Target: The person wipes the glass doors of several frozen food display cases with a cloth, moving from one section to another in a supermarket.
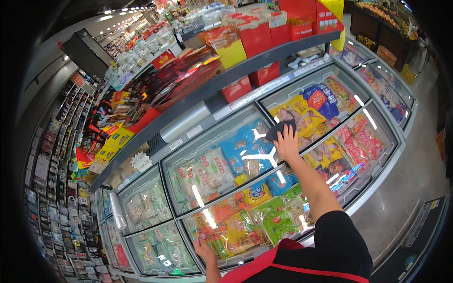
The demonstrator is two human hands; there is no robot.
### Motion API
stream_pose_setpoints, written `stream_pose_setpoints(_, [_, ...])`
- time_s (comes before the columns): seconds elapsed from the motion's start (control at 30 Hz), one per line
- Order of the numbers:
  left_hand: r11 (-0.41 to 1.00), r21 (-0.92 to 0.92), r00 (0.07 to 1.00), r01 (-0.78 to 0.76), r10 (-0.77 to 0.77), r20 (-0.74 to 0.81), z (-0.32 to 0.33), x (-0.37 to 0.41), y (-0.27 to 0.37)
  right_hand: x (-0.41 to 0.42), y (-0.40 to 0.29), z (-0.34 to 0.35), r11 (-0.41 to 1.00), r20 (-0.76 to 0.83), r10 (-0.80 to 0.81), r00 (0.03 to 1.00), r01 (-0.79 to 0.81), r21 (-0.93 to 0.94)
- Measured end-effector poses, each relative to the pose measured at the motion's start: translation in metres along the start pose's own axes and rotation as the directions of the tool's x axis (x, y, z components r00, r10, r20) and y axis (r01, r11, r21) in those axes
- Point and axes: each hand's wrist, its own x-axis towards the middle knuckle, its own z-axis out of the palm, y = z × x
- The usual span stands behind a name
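Note:
My right hand [287,144] presses a dark cloth [273,133] against the glass top of a chest freezer, near the frame bar between two panes. That arm reaches forward across the glass. My left hand [205,250] is low over the near glass panes, fingers bent; a small pinkish spot shows at its fingertips, too blurred to name. Under the glass lie blue bags of frozen food [235,150], yellow bags [306,116], white bags [208,168] and green bags [277,219]. Bright light reflections cross the panes.
Behind the freezer runs a dark shelf [254,65] with red boxes [256,39] and packaged goods. A roll of clear bags [117,210] lies at the left and a silver cylinder [184,122] at the back edge. Grey floor [393,198] shows at the right.

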Motion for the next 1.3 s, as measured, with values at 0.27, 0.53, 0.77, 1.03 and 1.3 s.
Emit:
stream_pose_setpoints(0.27, [0.976,0.204,0.984,0.073,-0.037,-0.177,-0.044,0.130,-0.110,0.163,-0.045,0.044,1.000,0.177,0.010,0.984,-0.013,0.013])
stream_pose_setpoints(0.53, [0.896,0.436,0.988,0.086,-0.019,-0.156,-0.073,0.138,-0.163,0.219,-0.066,0.065,0.996,0.022,0.002,1.000,0.000,-0.086])
stream_pose_setpoints(0.77, [0.862,0.506,0.982,0.002,0.093,-0.163,-0.062,0.128,-0.161,0.191,-0.120,0.099,0.970,-0.154,0.021,0.988,-0.057,-0.237])
stream_pose_setpoints(1.03, [0.806,0.589,0.982,0.054,0.065,-0.179,-0.053,0.130,-0.141,0.073,-0.449,0.076,0.687,0.057,-0.688,0.724,0.623,0.374])
stream_pose_setpoints(1.3, [0.790,0.611,0.978,0.046,0.090,-0.190,-0.051,0.133,-0.132,-0.022,-0.559,0.063,0.523,0.049,-0.825,0.564,0.726,0.447])
